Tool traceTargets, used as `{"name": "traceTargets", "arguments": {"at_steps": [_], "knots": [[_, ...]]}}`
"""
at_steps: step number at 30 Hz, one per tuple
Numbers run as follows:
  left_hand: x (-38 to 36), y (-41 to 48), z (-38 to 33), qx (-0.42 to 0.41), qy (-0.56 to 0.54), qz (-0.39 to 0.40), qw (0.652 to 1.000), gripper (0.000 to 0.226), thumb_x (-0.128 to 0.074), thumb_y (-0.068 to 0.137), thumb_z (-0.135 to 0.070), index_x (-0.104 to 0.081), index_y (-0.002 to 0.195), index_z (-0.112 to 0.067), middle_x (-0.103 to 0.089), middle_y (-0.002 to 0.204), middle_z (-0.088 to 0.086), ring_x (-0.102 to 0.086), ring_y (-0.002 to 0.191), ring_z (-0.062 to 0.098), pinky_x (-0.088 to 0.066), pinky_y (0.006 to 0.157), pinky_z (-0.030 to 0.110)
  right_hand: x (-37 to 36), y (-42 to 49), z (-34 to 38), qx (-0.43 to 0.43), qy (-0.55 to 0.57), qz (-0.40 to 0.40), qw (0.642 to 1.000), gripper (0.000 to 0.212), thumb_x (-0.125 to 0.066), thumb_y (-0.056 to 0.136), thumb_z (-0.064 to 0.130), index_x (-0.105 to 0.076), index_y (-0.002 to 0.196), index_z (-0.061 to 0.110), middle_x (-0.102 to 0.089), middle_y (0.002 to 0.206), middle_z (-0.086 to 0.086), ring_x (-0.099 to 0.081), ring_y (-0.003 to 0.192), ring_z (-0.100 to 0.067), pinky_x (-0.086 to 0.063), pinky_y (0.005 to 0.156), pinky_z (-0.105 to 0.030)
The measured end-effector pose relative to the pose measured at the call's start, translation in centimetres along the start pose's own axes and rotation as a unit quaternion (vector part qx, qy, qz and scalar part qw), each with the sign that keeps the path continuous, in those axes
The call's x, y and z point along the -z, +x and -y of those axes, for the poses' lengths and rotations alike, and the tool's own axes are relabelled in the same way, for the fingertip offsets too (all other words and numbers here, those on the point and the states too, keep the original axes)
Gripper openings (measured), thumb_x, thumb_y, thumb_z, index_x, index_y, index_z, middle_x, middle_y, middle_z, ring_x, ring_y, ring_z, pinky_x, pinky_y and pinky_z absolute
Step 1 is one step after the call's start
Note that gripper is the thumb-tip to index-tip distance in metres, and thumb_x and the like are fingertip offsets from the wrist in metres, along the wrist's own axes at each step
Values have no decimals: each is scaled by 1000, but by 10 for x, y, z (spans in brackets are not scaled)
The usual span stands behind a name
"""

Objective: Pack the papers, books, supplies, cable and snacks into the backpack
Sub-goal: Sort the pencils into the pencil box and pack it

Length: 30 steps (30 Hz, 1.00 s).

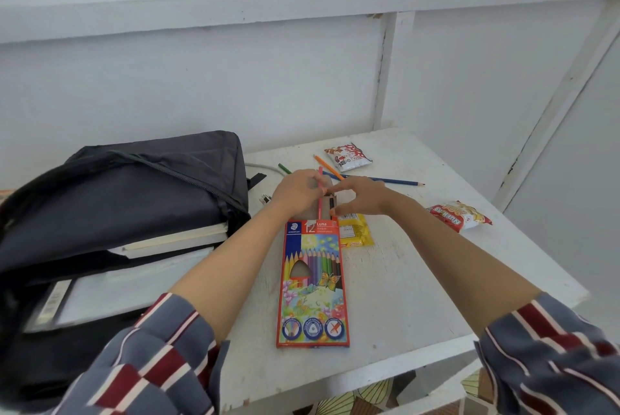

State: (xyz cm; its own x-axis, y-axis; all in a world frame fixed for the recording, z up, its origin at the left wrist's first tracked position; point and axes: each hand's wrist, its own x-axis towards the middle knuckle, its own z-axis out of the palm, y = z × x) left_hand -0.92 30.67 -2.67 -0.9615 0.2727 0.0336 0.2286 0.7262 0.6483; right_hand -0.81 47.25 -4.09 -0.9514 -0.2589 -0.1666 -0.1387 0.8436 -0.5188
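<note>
One open backpack (134,186) left on the table (402,280), books (177,237) and papers (134,280) inside, one pencil box (313,280) lying flat, left hand (297,193) pinching a pink pencil (320,190) into its open end, right hand (359,195) curled on that end, three loose pencils beyond, orange pencil (330,168), green pencil (284,168), blue pencil (385,180), three snacks around, white packet (349,156), red packet (459,215), yellow packet (357,233).

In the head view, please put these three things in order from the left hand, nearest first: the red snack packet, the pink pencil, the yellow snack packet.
1. Pink pencil: held in the left hand, over the pencil box's open end.
2. Yellow snack packet: right of the box, beside the right hand.
3. Red snack packet: farthest, near the table's right edge.
</note>
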Motion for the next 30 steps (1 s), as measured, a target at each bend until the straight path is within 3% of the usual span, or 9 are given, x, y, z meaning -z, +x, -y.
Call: {"name": "traceTargets", "arguments": {"at_steps": [8,12,16,19,22,25,30], "knots": [[-8,2,-4,20,59,24,998,29,-66,83,-14,-66,112,-12,-61,121,6,-56,106,20,-40,83,27,-1,2,-3,-6,-25,13,1000,61,-70,73,49,-49,130,39,-36,147,3,-25,139,-21,-20,112,-51],[-4,1,-8,12,87,63,994,17,-63,82,-14,-75,94,-10,-69,102,7,-59,86,18,-48,76,32,-3,3,-3,-5,-31,19,999,66,-69,72,53,-47,132,39,-35,148,5,-24,139,-21,-19,112,-52],[-3,3,-5,9,67,23,997,8,-59,85,-16,-67,85,-17,-64,109,2,-57,104,19,-45,88,34,-2,0,1,-2,-35,20,999,64,-69,75,48,-46,134,36,-35,148,3,-24,140,-22,-17,113,-54],[-6,0,-3,-10,49,17,999,5,-61,84,-15,-63,86,-20,-58,88,-8,-54,90,15,-43,74,27,-1,-5,4,2,-34,17,999,65,-69,78,43,-44,136,33,-34,149,2,-25,139,-22,-16,113,-52],[-7,-4,-5,-32,70,42,996,19,-63,82,-11,-69,99,-14,-54,74,-9,-53,72,11,-35,55,14,-2,-6,5,-3,-37,19,999,67,-70,76,45,-44,136,33,-33,149,2,-25,139,-21,-16,113,-51],[-4,-6,-8,-32,98,56,993,28,-70,78,-14,-70,106,-12,-53,74,-10,-47,65,3,-34,54,10,-3,-4,4,-4,-30,23,999,67,-72,74,45,-45,135,34,-34,148,3,-26,138,-21,-16,113,-52],[-3,-7,-9,17,93,102,990,22,-71,79,-19,-72,98,-9,-68,97,5,-59,81,14,-43,61,17,-2,-7,7,2,-28,19,999,66,-72,75,43,-47,134,31,-37,147,2,-29,137,-21,-20,112,-53]]}}
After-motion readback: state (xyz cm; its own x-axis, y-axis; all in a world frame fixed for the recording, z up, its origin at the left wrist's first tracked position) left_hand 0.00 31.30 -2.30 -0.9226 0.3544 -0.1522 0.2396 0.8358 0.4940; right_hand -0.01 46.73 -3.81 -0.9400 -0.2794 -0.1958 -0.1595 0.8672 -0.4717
